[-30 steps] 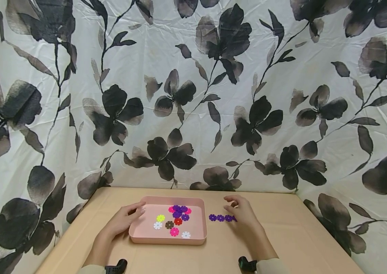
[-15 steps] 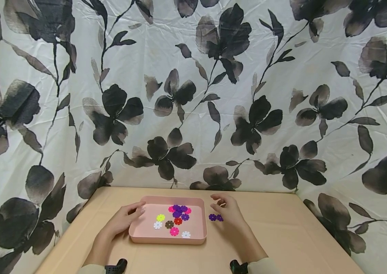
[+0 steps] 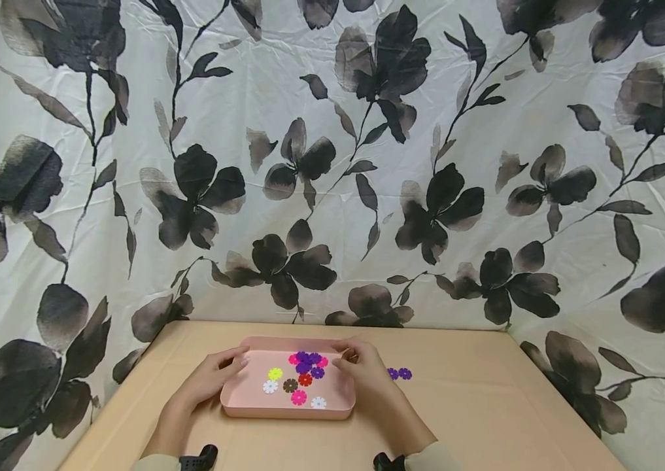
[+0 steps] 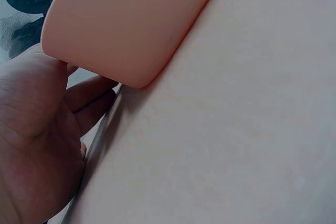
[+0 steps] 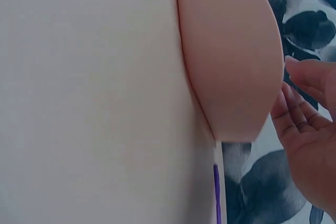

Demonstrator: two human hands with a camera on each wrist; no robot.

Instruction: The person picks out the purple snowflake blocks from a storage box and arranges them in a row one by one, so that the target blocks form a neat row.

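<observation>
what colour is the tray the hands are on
Pink; the tray shows best in the head view, with small coloured flower discs inside.

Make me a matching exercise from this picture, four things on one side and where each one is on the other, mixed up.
Things:
1. left hand
2. right hand
3. yellow flower piece
4. two purple flower pieces

Places:
A. on the table, right of the tray
B. inside the pink tray
C. at the tray's left edge
D. at the tray's right edge

Pairs: 1-C, 2-D, 3-B, 4-A
</observation>
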